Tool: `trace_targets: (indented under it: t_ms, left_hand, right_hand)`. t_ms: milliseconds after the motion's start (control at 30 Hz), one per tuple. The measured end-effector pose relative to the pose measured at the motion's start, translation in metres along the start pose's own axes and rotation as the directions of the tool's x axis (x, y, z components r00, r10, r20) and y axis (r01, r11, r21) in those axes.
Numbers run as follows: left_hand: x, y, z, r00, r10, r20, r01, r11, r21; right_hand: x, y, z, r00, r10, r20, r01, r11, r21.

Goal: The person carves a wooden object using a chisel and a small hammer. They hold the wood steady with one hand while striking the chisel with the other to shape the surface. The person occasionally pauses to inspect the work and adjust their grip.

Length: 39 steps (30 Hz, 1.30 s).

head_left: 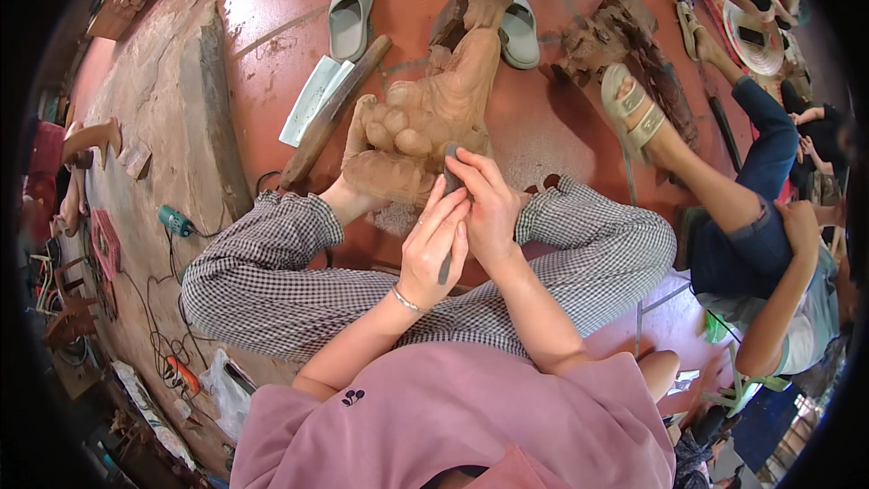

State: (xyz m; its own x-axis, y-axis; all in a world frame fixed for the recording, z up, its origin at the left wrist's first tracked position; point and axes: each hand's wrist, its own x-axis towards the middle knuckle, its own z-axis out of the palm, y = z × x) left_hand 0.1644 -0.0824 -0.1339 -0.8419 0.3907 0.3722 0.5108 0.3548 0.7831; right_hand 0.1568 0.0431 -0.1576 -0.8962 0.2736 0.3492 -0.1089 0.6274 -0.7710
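A carved wooden figure (425, 118) with rounded, ball-like shapes lies on the floor between my bent legs. Both my hands are at its near right edge, close together. A thin dark grey strip (451, 167), possibly sandpaper, runs between them. Its lower end sticks out beneath the fingers of my left hand (433, 249), which is closed around it. The fingers of my right hand (489, 208) press on its upper part against the wood. Their grip hides the middle of the strip. One bare foot of mine touches the carving's left side.
A grey-green slipper (351, 18) and a second slipper (520, 32) lie beyond the carving. A wooden stick (335, 113) rests beside pale blue sheets (312, 100). A large wooden slab (167, 127) fills the left. Rough wood (625, 54) and a seated person's sandaled foot (634, 113) are at right.
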Motion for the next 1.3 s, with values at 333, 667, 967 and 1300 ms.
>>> trace_targets:
  t_ms: [333,667,967,1300]
  left_hand:
    - [0.008,0.001,0.002,1.0,-0.021,0.008,0.02,0.996,0.083]
    - [-0.007,-0.006,-0.002,0.976,0.134,0.172,-0.12,0.989,-0.092]
    - [0.022,-0.041,0.0,0.999,-0.034,0.03,0.034,0.999,-0.005]
    - [0.022,-0.038,-0.001,0.994,0.03,0.103,-0.031,1.0,0.005]
  right_hand:
    - [0.009,0.006,0.004,0.999,-0.041,-0.006,0.041,0.999,-0.005]
    - [-0.001,0.016,-0.01,0.997,-0.014,0.071,0.001,0.983,0.182]
    - [0.011,0.021,-0.003,0.994,0.061,-0.088,-0.032,0.951,0.306]
    - [0.022,0.003,-0.011,0.999,0.024,-0.036,-0.018,0.988,0.157]
